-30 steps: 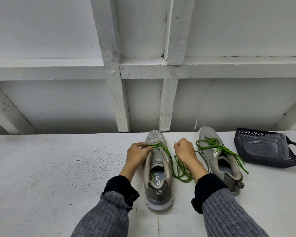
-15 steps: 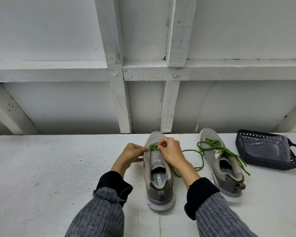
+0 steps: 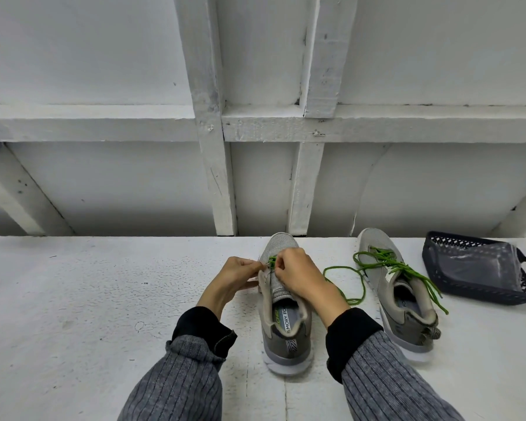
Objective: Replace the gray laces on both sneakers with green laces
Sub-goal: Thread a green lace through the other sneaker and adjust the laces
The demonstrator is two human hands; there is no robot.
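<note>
While two hands (image 3: 237,276) (image 3: 298,273) pinch one green lace (image 3: 272,262) — two sneakers (image 3: 286,323) (image 3: 398,287), one basket (image 3: 480,270).

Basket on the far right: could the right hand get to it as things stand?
Probably yes, once freed. The right hand is pinching the green lace; only the second sneaker lies between it and the basket, low enough to pass over.

Right hand (image 3: 298,273) covers the lower eyelets and part of the tongue of the near grey mesh sneaker (image 3: 286,317); where the bright green lace (image 3: 272,262) enters cannot be made out. Fingertips of the left hand (image 3: 236,273) too small to read at the eyelet edge. Insole print partly hidden. Dark perforated plastic basket (image 3: 438,253): contents blurred behind clear film. Both grey ribbed sleeves (image 3: 386,381) cut off by the bottom edge.
</note>
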